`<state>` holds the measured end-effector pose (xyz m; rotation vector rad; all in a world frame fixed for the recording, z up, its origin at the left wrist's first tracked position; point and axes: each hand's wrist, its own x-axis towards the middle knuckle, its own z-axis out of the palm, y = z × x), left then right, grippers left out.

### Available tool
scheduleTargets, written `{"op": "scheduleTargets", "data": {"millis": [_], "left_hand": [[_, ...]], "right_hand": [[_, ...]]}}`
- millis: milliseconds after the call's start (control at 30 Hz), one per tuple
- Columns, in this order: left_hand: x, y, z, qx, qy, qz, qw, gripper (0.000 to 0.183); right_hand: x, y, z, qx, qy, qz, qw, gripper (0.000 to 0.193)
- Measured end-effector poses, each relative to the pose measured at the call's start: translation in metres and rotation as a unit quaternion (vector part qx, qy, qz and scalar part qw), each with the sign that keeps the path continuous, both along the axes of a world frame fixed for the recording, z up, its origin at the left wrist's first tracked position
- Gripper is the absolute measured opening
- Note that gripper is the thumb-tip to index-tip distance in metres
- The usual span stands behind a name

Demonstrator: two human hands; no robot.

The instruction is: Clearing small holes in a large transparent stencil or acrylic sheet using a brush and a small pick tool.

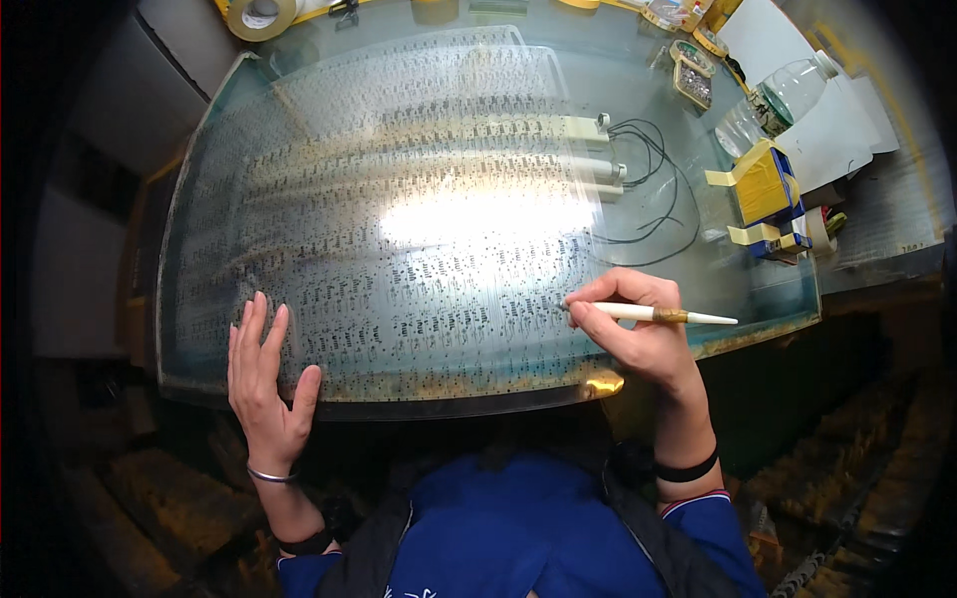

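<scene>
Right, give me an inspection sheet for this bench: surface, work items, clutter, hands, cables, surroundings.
Surface: glass light table, lit from below, glare near the middle.
Work items: clear film sheet covered in rows of small dark marks, lying flat on the glass; thin brush, its tip on the sheet.
Clutter: plastic bottle, yellow and blue box, roll of tape, small tray of bits, white paper.
Hands: left hand flat on the sheet's near edge; right hand gripping the brush.
Cables: black wires looped on the glass, right of the sheet.
Surroundings: dark; little can be made out.
</scene>
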<state>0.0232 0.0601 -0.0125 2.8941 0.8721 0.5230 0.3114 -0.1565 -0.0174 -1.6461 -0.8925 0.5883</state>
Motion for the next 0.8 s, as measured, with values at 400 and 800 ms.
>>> {"op": "scheduleTargets", "data": {"millis": [400,800], "left_hand": [[-0.001,0.001,-0.002,-0.002,0.02,0.003,1.0,0.057],[-0.003,-0.017,0.017,-0.084,0.006,-0.135,0.987,0.08]], "right_hand": [[-0.005,0.002,0.006,-0.024,0.056,-0.035,0.998,0.008],[0.003,-0.016,-0.005,0.164,0.137,-0.129,0.968,0.018]]}}
